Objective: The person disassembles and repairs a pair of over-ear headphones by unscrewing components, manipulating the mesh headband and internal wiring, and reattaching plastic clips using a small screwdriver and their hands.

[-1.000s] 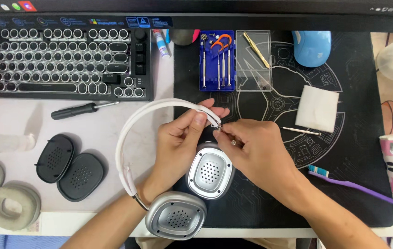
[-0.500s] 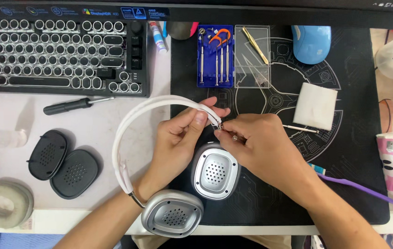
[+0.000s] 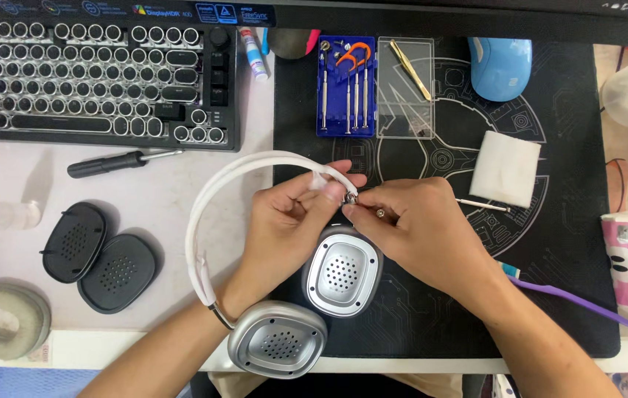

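A: Head view: the free end of the white headband [image 3: 203, 199] is pinched between thumb and fingertips of the left hand [image 3: 288, 221], above the black mat [image 3: 572, 295].

B: And the right hand [image 3: 417, 232]?

A: It is closed around a small metal tool, whose tip is set against that same headband end. The two hands are touching there.

B: Where are the ear cups found?

A: One silver ear cup [image 3: 341, 270] is lying loose on the mat, just below the hands. The other silver cup [image 3: 278, 339] is joined to the headband's lower end, at the counter edge.

B: What else is seen nearby?

A: Two black cup covers [image 3: 100, 254] are laid left of the headband, with grey cushions [image 3: 0, 320] further left. A blue screwdriver case [image 3: 347, 88] is placed above the hands, a keyboard [image 3: 100, 74] at upper left, and a white pad [image 3: 504, 168] to the right.
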